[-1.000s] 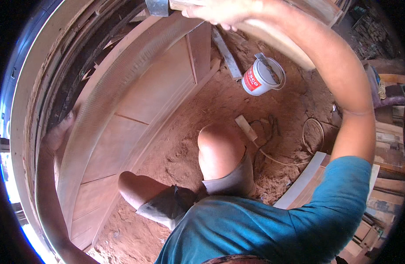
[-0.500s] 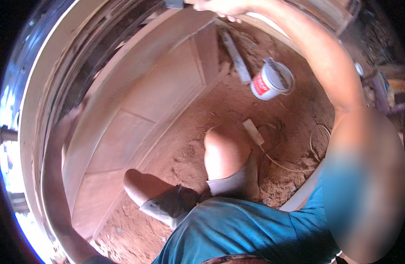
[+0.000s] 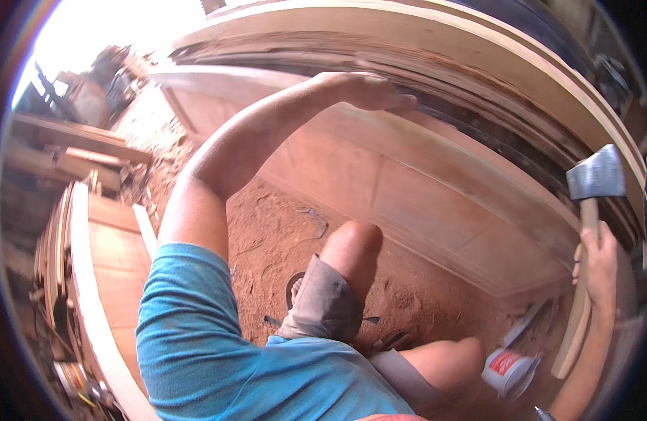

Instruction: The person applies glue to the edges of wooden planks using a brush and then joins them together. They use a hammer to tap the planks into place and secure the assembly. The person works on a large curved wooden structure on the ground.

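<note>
My left hand [image 3: 369,91] reaches forward and rests flat on the upper edge of a large wooden door panel [image 3: 407,189] that stands on its side in front of me. At the right edge, my right hand [image 3: 601,263] grips the pale wooden handle of a hatchet [image 3: 596,175], whose grey metal head points up close to the panel's edge. I am crouched, with both bare knees [image 3: 355,242] over red sawdust-covered ground [image 3: 267,224].
A white bucket with a red label [image 3: 509,372] stands on the ground at lower right, beside loose wood strips [image 3: 569,337]. Stacked boards and a pale plank [image 3: 91,281] lie at my left. More timber is piled at far upper left.
The view has swung round sharply. My right arm, raised overhead before, is now low at the right with the hatchet; my left hand now shows on the panel's top edge.
</note>
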Demonstrator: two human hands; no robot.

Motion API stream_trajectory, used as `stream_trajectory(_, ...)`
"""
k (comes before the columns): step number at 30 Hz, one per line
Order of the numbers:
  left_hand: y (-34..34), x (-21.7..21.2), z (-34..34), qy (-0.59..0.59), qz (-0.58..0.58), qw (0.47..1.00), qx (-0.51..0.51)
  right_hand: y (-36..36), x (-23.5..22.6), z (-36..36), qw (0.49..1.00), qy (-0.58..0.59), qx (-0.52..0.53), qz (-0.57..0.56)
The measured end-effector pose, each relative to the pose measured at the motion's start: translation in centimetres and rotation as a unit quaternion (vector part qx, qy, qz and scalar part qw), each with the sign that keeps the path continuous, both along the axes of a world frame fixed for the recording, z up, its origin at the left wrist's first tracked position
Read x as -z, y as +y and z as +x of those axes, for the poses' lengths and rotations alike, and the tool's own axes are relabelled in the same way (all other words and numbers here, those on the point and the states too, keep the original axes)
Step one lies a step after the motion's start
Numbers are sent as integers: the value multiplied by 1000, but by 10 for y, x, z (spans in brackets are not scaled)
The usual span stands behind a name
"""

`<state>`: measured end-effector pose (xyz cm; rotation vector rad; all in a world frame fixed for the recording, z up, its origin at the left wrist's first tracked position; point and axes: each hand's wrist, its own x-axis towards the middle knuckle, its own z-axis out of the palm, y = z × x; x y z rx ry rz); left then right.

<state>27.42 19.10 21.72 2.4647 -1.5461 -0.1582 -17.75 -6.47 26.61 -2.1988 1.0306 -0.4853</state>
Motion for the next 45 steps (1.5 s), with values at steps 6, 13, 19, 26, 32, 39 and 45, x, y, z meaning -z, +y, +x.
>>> stream_trajectory(6, 55, 37, 59, -8, 8, 1000, 20, 50, -2, 95, 993, -40, -67, -87)
stream_trajectory(13, 60, 26, 31, -66, -59, 996, -22, 68, 25, 124, 985, 101, -128, 55)
stream_trajectory(19, 54, 38, 28, -101, -200, 974, -35, 112, 7, 138, 976, -116, -157, 94)
stream_trajectory(26, 129, 6, 4, -122, -282, 929, -205, 142, -12, 146, 930, 113, -232, 263)
stream_trajectory(32, 214, 56, 44, 254, -508, 485, -665, 205, -114, 224, 899, 134, -390, 146)
stream_trajectory(39, 225, 54, 18, 445, -580, 349, -585, 316, -182, 373, 844, 189, -442, 238)
stream_trajectory(45, 231, 69, 16, 534, -526, 377, -545, 389, -118, 500, 809, 216, -508, 204)
